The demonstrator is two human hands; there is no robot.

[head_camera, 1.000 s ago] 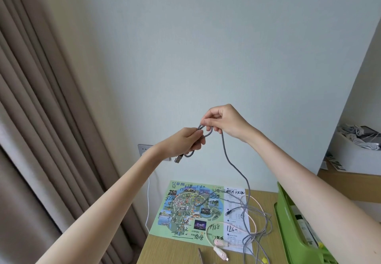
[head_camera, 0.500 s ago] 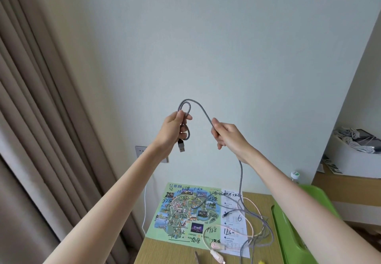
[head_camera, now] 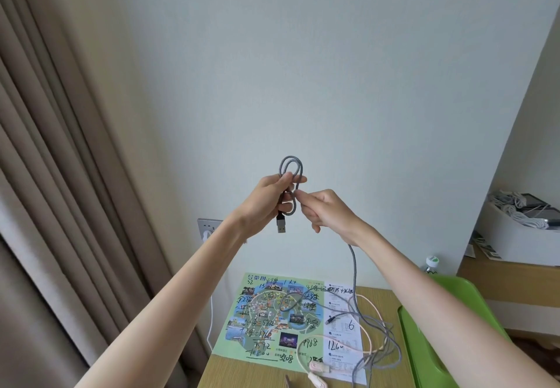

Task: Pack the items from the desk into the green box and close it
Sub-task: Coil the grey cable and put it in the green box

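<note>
Raised in front of the wall, my left hand (head_camera: 269, 199) grips a small coil of grey braided USB cable (head_camera: 291, 166), whose plug hangs just below the fist. Right beside it my right hand (head_camera: 325, 212) pinches the same cable; the rest runs down from that hand to a loose tangle on the desk. The green box (head_camera: 424, 339) stands at the desk's right edge, partly behind my right forearm, with its green lid raised behind it.
A colourful paper map (head_camera: 266, 315) lies on the wooden desk (head_camera: 242, 372), with a pink-white cable (head_camera: 315, 366) across it. A wall socket (head_camera: 207, 227) is behind my left wrist. Curtains hang at the left. A white tray of cables (head_camera: 524, 227) sits on the right shelf.
My right hand has come back to the left hand and laid another loop of cable into it. Both hands have sunk slightly, and the coil now holds two loops.
</note>
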